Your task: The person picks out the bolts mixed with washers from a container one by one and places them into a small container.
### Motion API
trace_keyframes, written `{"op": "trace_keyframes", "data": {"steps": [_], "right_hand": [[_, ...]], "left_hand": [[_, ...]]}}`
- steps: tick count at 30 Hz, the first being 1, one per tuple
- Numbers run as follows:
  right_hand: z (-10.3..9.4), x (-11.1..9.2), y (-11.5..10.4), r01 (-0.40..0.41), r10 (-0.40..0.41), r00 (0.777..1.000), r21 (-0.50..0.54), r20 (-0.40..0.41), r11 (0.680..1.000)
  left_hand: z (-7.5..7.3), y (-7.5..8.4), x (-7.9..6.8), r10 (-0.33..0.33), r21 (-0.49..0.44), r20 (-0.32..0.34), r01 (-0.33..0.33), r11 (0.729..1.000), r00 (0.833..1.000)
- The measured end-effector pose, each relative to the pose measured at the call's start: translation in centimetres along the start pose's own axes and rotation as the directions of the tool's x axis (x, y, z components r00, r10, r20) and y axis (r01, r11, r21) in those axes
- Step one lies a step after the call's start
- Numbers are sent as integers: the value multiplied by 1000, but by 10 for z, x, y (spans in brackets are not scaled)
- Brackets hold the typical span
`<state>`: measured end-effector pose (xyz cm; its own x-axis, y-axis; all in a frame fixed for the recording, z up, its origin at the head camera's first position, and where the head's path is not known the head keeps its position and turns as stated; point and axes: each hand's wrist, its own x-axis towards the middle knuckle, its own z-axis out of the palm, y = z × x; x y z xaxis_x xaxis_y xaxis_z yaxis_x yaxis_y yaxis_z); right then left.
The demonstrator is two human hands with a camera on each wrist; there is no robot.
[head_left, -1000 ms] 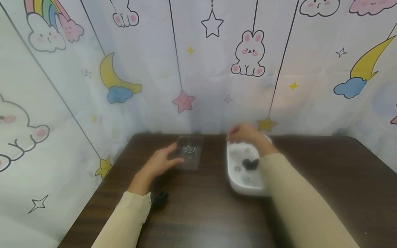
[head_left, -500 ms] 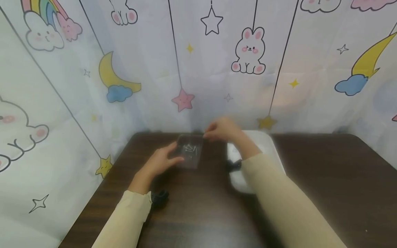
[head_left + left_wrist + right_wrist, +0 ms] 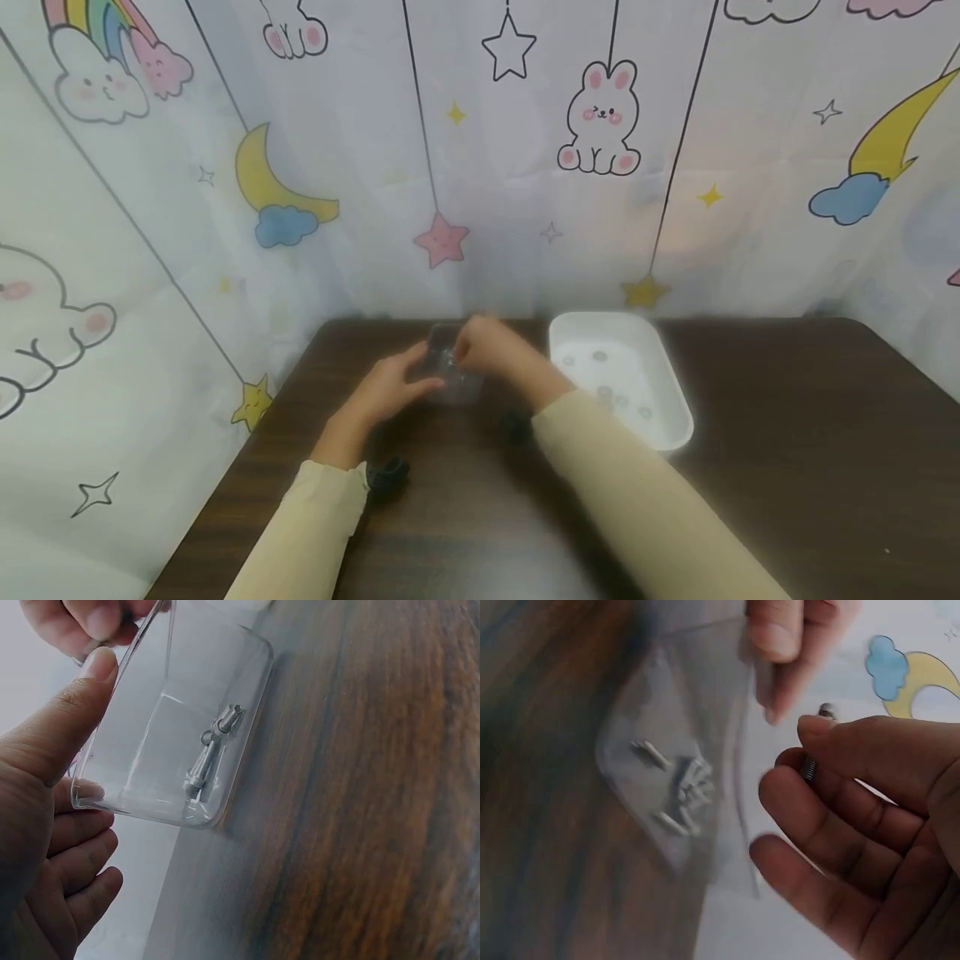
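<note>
My left hand (image 3: pixel 382 387) holds a clear plastic box (image 3: pixel 195 660) at its rim, with thumb and fingers on either side of a corner in the left wrist view. Several silver screws (image 3: pixel 206 761) lie together on the box's floor; the right wrist view shows them blurred. Over the box's open top is my right hand (image 3: pixel 487 346), pinching a small threaded screw (image 3: pixel 810 766) between thumb and index finger. Its other fingers are loosely bent beside the box wall. In the head view the right hand covers part of the box.
A white tray (image 3: pixel 678 417) with several grey round spots (image 3: pixel 600 356) on its floor stands right of the box on the dark wooden table (image 3: pixel 465 517). Behind the table hangs a patterned curtain (image 3: pixel 510 167). A black device (image 3: pixel 386 475) sits at the left wrist.
My right hand has moved left from over the white tray to over the clear box. The tray is now uncovered. The left hand stays at the box.
</note>
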<state>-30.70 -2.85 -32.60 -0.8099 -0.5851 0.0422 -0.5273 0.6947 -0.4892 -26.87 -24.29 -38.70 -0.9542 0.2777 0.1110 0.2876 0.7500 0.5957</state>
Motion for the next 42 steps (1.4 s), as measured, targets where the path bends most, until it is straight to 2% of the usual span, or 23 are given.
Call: {"op": "trace_keyframes", "data": {"steps": [8,12,25,42], "right_hand": [[23,7,8,-25,26,998,-25,50,999],[28,8,9,-19,20,999,-34,47,999],[34,4,8,-26,26,1000,-39,4,999],[36,3,9,-47,47,998,-14,38,999]], "left_hand": [[2,-2,2,20,17,-7,-20,1000,1000],[1,-3,1,24,17,-16,-23,1000,1000],[1,2,-1,12,-7,-16,-12,1000,1000],[1,4,-2,16,-10,-15,-16,1000,1000]]}}
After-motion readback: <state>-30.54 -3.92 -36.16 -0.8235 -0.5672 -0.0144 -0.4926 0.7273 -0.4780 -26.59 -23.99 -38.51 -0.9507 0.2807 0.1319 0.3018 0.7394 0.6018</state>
